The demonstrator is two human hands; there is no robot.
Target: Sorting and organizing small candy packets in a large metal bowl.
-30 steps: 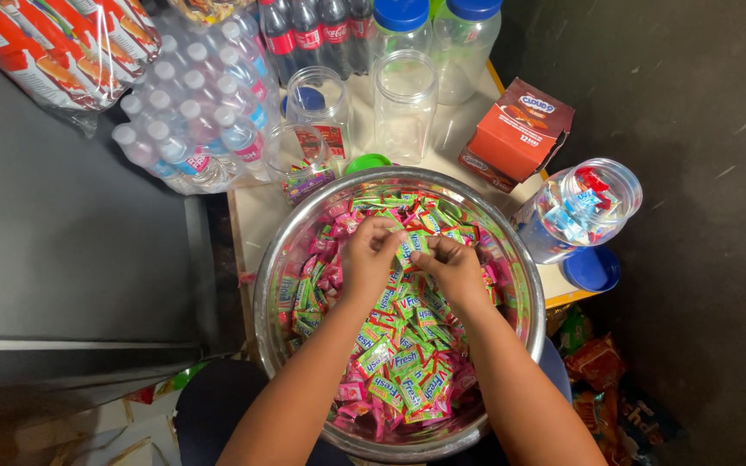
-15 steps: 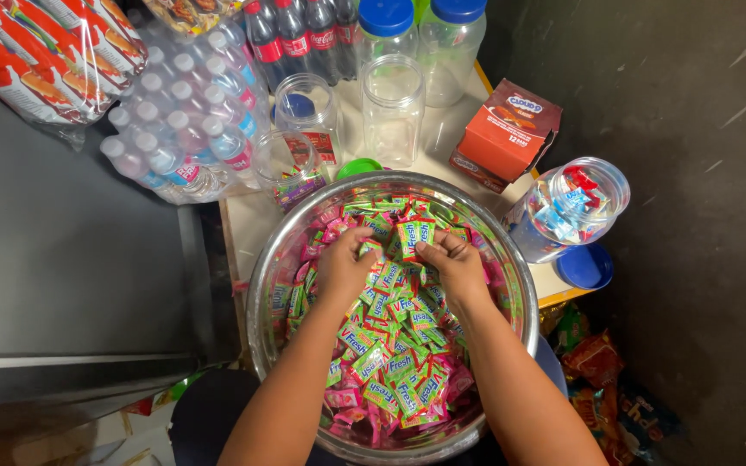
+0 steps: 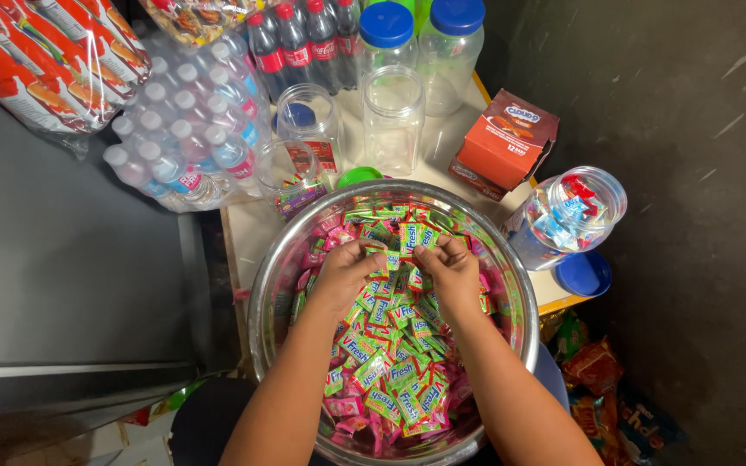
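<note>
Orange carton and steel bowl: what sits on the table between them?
In the head view, nothing: only a bare strip of pale tabletop separates the orange carton from the steel bowl rim.

The setting is a small shop or stall stockroom. Shrink-wrapped packs of bottled water (image 3: 179,121), cola bottles (image 3: 300,43) and snack multipacks (image 3: 45,60) surround a small table (image 3: 248,229). Clear plastic jars (image 3: 393,116) and a steel bowl (image 3: 278,285) of wrapped candies (image 3: 390,362) indicate retail repacking.
</note>
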